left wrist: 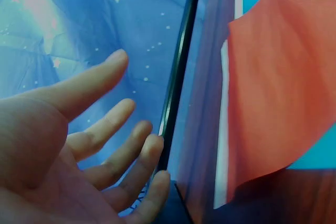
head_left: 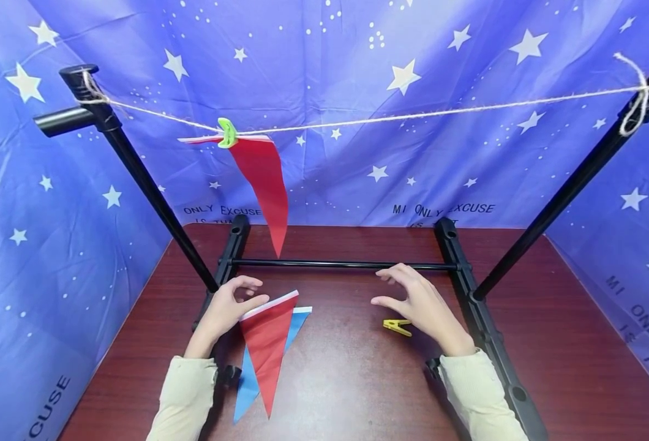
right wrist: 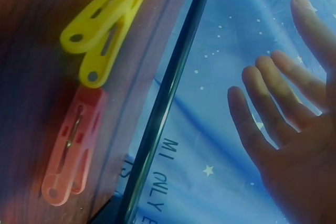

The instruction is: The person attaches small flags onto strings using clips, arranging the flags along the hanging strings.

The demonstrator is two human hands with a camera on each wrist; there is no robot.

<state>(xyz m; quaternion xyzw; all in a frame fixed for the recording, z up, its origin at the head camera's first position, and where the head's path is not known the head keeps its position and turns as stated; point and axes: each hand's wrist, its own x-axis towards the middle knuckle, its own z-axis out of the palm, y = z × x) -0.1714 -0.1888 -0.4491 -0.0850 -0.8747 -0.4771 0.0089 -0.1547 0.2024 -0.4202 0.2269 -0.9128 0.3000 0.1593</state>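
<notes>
My left hand [head_left: 228,312] is beside a red pennant [head_left: 269,343] with a white top edge, fingers loosely bent and holding nothing. A blue pennant [head_left: 247,389] lies partly hidden under the red one. In the left wrist view, open air separates the fingers from the red cloth [left wrist: 278,93]. My right hand [head_left: 423,306] hovers near a yellow clothespin [head_left: 397,327], its fingers spread and bare. The right wrist view shows a pink clothespin [right wrist: 73,148] next to the yellow one. Another red pennant [head_left: 264,184] hangs from a string [head_left: 440,112], gripped by a green clothespin [head_left: 228,133].
A black frame stands on the dark red table [head_left: 346,392], with a left post [head_left: 148,184], a right post [head_left: 561,211] and a low crossbar [head_left: 335,264]. The string is tied between the post tops. Blue star-patterned cloth [head_left: 335,67] surrounds the back and sides.
</notes>
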